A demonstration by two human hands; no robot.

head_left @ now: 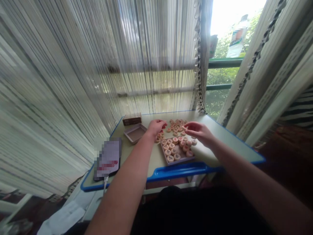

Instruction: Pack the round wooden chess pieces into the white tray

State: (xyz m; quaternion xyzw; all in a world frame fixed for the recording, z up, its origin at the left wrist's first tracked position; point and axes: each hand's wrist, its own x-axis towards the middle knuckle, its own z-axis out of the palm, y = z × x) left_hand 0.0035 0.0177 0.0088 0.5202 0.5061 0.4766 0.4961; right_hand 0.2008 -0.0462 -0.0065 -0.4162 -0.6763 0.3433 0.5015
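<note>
Your forearms (133, 160) flank a part-filled tray (182, 160). Right hand (199, 131) pinches one disc (184, 128) near loose discs (175, 133); left hand (156, 126), grip undetermined. Loading appears in hand; next move likely needs a vacant tray space.

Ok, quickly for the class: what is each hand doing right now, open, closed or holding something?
Left hand: curled; whether it holds anything cannot be told.
Right hand: closed, pinching a round piece.
</note>
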